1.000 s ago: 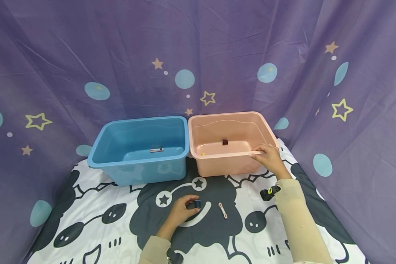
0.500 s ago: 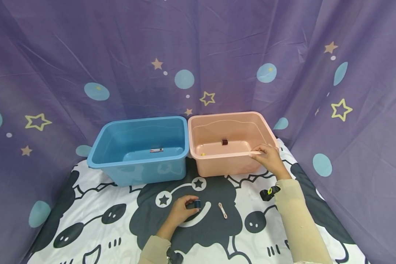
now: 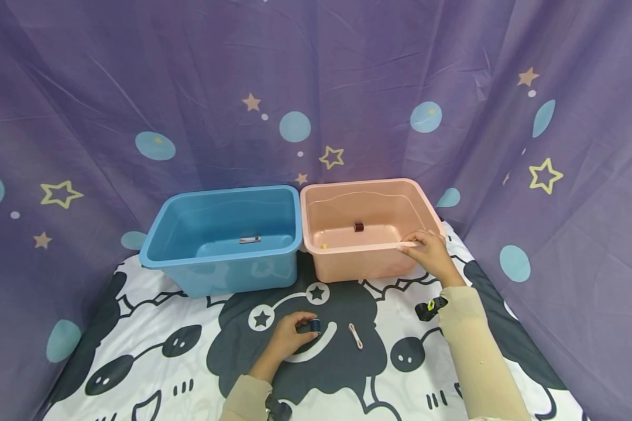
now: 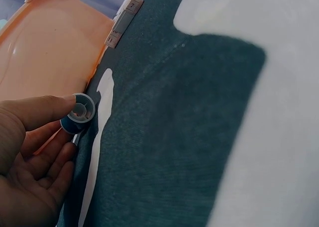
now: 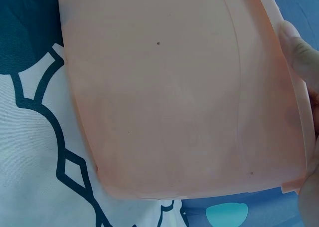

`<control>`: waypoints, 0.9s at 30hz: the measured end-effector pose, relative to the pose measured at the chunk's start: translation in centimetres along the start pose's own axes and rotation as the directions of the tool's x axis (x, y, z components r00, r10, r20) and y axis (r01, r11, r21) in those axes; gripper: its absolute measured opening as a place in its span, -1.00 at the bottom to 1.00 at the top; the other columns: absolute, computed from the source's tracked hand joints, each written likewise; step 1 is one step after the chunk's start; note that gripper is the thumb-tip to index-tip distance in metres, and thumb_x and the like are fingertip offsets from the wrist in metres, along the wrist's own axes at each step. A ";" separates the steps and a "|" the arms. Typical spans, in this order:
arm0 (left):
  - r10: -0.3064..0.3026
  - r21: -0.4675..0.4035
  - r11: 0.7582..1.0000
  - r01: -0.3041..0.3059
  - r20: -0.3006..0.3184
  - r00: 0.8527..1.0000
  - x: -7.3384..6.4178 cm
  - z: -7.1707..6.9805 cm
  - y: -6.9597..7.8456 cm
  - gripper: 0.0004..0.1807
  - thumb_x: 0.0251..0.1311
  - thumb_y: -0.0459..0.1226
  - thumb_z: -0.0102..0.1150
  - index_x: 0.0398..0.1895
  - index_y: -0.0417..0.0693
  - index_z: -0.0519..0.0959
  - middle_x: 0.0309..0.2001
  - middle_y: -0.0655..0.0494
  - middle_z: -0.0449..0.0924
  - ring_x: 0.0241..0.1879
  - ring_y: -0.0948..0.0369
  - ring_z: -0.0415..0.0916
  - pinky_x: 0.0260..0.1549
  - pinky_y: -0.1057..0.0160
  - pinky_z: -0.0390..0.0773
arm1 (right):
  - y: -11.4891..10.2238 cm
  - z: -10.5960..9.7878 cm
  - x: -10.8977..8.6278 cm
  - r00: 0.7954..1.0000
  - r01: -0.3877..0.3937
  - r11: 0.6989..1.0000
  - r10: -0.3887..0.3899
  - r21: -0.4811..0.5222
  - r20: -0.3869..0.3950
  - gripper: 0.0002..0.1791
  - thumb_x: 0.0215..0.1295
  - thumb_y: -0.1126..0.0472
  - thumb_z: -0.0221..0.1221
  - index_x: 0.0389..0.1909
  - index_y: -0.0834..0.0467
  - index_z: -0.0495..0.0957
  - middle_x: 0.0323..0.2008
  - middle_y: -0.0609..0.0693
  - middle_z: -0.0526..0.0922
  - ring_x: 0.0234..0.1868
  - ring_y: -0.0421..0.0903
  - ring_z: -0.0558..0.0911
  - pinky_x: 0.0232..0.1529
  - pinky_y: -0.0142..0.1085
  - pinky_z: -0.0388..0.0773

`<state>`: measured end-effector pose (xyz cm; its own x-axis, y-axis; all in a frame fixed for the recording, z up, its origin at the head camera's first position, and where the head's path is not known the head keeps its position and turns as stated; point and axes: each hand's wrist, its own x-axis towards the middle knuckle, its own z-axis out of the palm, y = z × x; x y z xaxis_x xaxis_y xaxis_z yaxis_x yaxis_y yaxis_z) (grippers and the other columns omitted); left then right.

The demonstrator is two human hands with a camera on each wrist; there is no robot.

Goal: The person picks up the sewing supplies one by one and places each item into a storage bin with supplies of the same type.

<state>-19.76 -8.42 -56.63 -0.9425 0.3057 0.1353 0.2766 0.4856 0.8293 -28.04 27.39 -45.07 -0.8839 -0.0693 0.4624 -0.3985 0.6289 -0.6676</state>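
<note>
My left hand (image 3: pixel 287 339) pinches a spool of dark blue thread (image 3: pixel 315 326) between thumb and fingers, low over the dark patch of the cloth. In the left wrist view, the spool's pale round end (image 4: pixel 82 108) faces the camera, with the thumb on its upper side. My right hand (image 3: pixel 426 252) grips the front rim of the pink tub (image 3: pixel 358 248) near its right corner. In the right wrist view the thumb (image 5: pixel 299 50) lies over that rim. To the right of the left hand, a folded tape measure (image 3: pixel 355 336) lies on the cloth.
Left of the pink tub stands a blue tub (image 3: pixel 221 257), holding a folded strip (image 3: pixel 250 240) like the tape measure. Inside the pink tub lie a dark brown spool (image 3: pixel 359 227) and a small yellow thing (image 3: pixel 323 246). A purple curtain (image 3: pixel 205 88) hangs behind both tubs.
</note>
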 end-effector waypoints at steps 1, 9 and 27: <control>0.000 -0.001 1.000 0.000 0.001 1.000 0.0 0.0 0.0 -0.64 -0.12 -0.38 0.41 -0.16 -0.19 0.64 -0.20 -0.02 0.67 -0.18 0.03 0.56 -0.13 0.18 0.54 | 0.0 0.0 0.0 1.000 -0.002 1.000 0.002 0.002 -0.001 -0.87 0.00 0.28 0.39 -0.45 0.19 0.62 -0.44 0.07 0.65 -0.26 -0.03 0.45 0.09 -0.01 0.04; -0.001 0.019 1.000 0.001 -0.002 1.000 0.1 0.1 -0.1 -0.65 -0.10 -0.37 0.40 -0.15 -0.17 0.64 -0.21 0.00 0.67 -0.18 0.04 0.57 -0.13 0.15 0.55 | 0.1 0.0 0.0 1.000 0.008 1.000 -0.008 0.003 0.002 -0.86 -0.02 0.28 0.40 -0.45 0.19 0.63 -0.44 0.08 0.66 -0.26 0.00 0.46 0.08 -0.01 0.05; -0.020 0.025 0.999 0.020 -0.011 1.000 0.4 0.3 0.2 -0.66 -0.08 -0.34 0.41 -0.15 -0.15 0.64 -0.20 0.02 0.66 -0.20 0.09 0.57 -0.13 0.17 0.56 | 0.2 -0.1 0.0 1.000 0.026 0.999 -0.026 0.020 0.004 -0.86 -0.02 0.28 0.39 -0.45 0.19 0.62 -0.44 0.07 0.65 -0.28 -0.03 0.44 0.05 -0.02 0.06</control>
<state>-19.99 -7.91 -56.57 -0.9498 0.2867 0.1251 0.2623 0.5121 0.8179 -28.12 27.58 -45.11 -0.8742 -0.0883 0.4775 -0.4261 0.6109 -0.6672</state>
